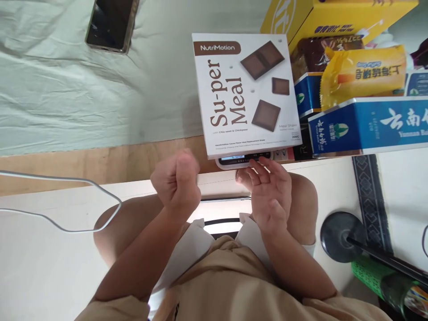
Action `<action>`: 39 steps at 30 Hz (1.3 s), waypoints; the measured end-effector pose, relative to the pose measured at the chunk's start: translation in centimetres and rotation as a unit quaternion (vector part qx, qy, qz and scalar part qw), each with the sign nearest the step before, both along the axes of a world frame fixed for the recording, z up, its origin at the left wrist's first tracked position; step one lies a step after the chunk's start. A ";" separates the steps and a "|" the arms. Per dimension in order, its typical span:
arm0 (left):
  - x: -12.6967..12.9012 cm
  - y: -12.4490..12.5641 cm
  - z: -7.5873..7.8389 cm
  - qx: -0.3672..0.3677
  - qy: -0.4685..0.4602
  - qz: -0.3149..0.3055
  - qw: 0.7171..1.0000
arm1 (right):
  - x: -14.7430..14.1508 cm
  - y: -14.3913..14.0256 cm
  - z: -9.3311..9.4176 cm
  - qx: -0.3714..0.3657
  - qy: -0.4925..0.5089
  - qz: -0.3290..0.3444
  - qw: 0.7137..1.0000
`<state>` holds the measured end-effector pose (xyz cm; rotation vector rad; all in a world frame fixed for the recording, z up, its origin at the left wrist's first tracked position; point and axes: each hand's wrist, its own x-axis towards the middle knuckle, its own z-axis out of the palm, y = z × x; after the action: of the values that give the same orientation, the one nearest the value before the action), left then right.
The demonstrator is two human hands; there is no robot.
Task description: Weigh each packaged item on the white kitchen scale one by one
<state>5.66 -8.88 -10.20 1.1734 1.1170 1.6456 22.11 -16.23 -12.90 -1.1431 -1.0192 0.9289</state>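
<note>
A white box of meal shake (pixel 247 96) with chocolate pieces printed on it lies on a small digital kitchen scale (pixel 220 164). Only the front edge of the scale shows, with a lit display too small to read surely. My left hand (pixel 177 180) is closed in a fist to the left of the scale, apart from the box, with nothing visible in it. Just below the scale, my right hand (pixel 271 194) has its fingers stretched out, the tips at or close to the scale's front edge. It holds nothing.
Right of the box are blue toothpaste boxes (pixel 368 127), a yellow soap packet (pixel 364 73) and a yellow carton (pixel 344 22). A phone (pixel 112 24) lies on the pale green cloth (pixel 67 93). A white cable (pixel 67 179) loops at left; a black round base (pixel 343 236) stands lower right.
</note>
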 end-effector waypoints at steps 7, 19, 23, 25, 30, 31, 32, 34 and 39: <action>0.0 0.2 -0.2 -0.019 -0.020 -0.015 1.000 | 0.1 0.3 -1.1 0.039 0.060 -0.002 0.997; 0.5 0.7 -1.3 0.019 0.103 -0.022 0.994 | -0.2 0.4 -1.7 0.025 0.062 -0.019 0.998; -0.1 0.4 -1.9 0.035 0.036 -0.030 0.998 | -0.3 0.4 -1.6 0.022 0.064 -0.019 0.998; -0.3 0.5 -1.7 0.043 0.024 -0.018 0.999 | -0.3 0.4 -1.6 0.023 0.065 -0.020 0.997; 0.0 0.9 -0.4 0.047 -0.012 0.014 0.999 | -0.3 0.3 -1.5 0.020 0.066 -0.025 0.997; 0.2 1.0 -0.3 0.040 -0.018 0.021 0.999 | -0.3 0.2 -1.5 0.017 0.065 -0.026 0.997; 0.3 1.1 -0.2 0.028 -0.023 0.031 0.999 | -0.3 0.2 -1.6 0.014 0.064 -0.026 0.998; 0.3 1.2 -0.1 0.002 -0.026 0.056 0.998 | -0.3 0.1 -1.6 0.009 0.062 -0.025 0.998; 0.0 1.6 -0.1 -0.095 -0.035 0.020 0.995 | -0.6 0.0 -1.6 0.005 0.061 -0.010 0.998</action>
<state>5.70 -7.27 -10.31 0.9707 1.2290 1.5608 21.53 -16.28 -14.46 -1.0719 -0.9112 0.9649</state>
